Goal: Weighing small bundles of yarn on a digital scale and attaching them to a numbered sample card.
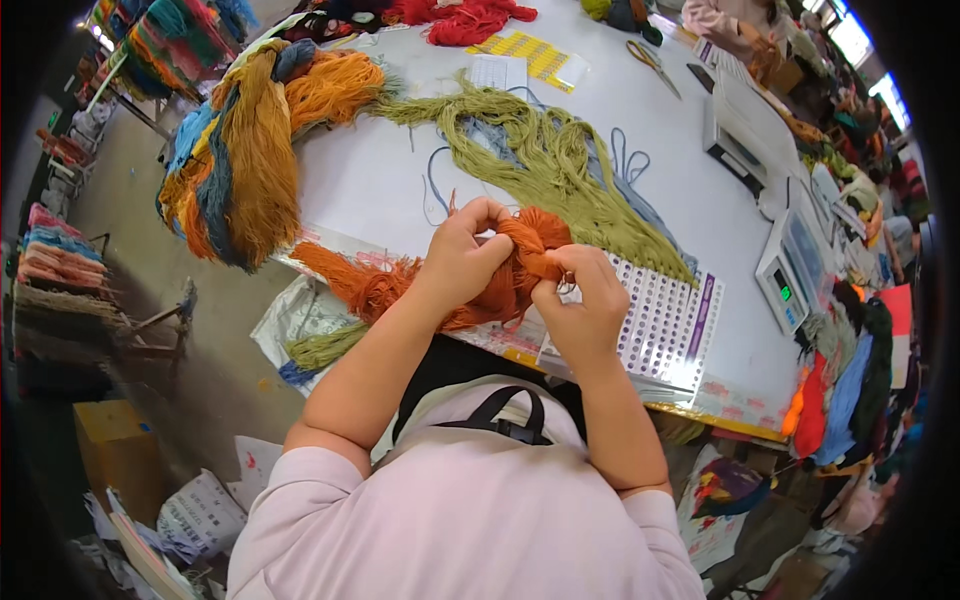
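At the table's near edge I hold a rust-orange yarn skein point(510, 285), gathered into a twisted or knotted bunch at its top. My left hand point(467, 252) is closed on the bunch from the left. My right hand point(588, 300) pinches the same yarn at its right side. The skein's loose tail trails left along the table edge under my left forearm. Just beyond my hands lies a long olive-green yarn skein point(540, 150), spread across blue-grey yarn. A white sheet with rows of round dots point(665, 325) lies beside my right hand.
Mustard, orange and blue skeins point(250, 150) hang over the table's left edge. Scissors point(650, 65) and red yarn point(470, 22) lie farther back. Two scales, one a digital scale point(790, 270), stand on the right. A cardboard box point(118, 445) sits on the floor at left. Other people work beyond.
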A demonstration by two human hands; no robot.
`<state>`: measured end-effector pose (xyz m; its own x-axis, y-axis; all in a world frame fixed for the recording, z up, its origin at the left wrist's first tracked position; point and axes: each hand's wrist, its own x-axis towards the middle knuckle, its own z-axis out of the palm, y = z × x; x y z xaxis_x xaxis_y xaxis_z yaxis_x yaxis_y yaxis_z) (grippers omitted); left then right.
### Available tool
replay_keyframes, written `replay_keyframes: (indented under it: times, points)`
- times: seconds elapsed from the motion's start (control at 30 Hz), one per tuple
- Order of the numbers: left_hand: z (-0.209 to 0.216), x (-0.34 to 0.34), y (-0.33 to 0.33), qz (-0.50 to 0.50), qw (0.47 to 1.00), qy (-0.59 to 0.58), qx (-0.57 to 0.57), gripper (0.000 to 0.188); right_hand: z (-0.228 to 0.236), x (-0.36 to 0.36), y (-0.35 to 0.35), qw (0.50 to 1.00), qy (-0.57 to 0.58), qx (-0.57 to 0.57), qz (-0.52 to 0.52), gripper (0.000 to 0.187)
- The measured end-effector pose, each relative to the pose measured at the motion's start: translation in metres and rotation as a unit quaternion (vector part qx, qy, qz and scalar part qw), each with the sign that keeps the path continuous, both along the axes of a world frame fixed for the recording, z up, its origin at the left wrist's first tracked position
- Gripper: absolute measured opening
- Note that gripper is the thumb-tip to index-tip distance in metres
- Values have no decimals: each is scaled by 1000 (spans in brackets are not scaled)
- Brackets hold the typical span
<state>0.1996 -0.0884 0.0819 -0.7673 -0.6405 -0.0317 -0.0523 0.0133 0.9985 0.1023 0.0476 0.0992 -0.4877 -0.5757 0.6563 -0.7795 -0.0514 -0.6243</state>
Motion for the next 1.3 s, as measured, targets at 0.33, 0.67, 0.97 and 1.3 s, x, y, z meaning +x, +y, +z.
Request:
replay_keyframes:
  times: [0.33,0.67,0.97,1.3]
  points:
    - [2,5,19,-32,909,60,412,24,-18,-5,-3,911,-387,15,142,23]
    - [25,44,-12,-157,986,-29,58,43,10,-28,-1,690,-589,66,416,31]
    - [49,54,-18,-190,976,-102,-7,43,42,-26,-12,848,-394,226,273,35]
    - [59,77,-55,-225,966,-88,88,22,33,-44,-12,730,-647,-143,166,24]
